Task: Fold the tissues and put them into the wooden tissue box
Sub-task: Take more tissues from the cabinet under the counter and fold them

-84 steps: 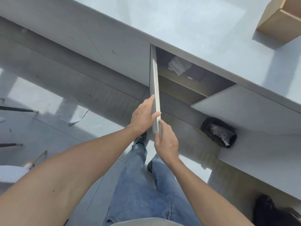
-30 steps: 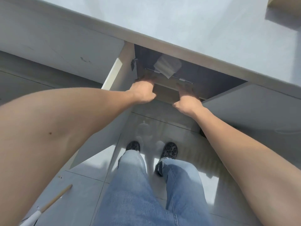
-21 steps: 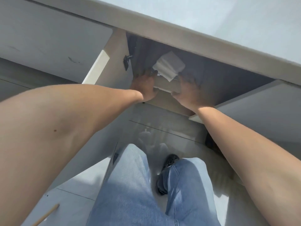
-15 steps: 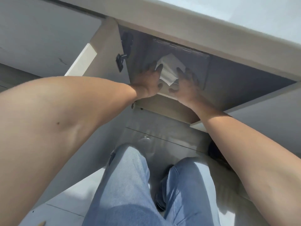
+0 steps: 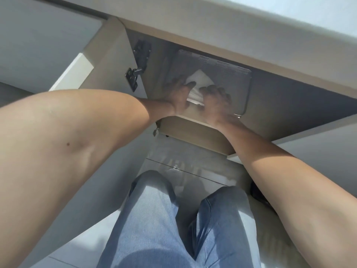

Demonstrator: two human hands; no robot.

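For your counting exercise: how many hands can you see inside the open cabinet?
2. The left hand rests at the left edge of the white tissue; the right hand is at its right. Fingertips partly hidden.

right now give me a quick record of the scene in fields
place: open cabinet under a countertop
door: swung open at left, hinge visible
object: white tissue sticking up from a grey tissue pack on the shelf
left hand: at the tissue's left side
right hand: at its right side
grip: cannot tell
person: standing, blue jeans
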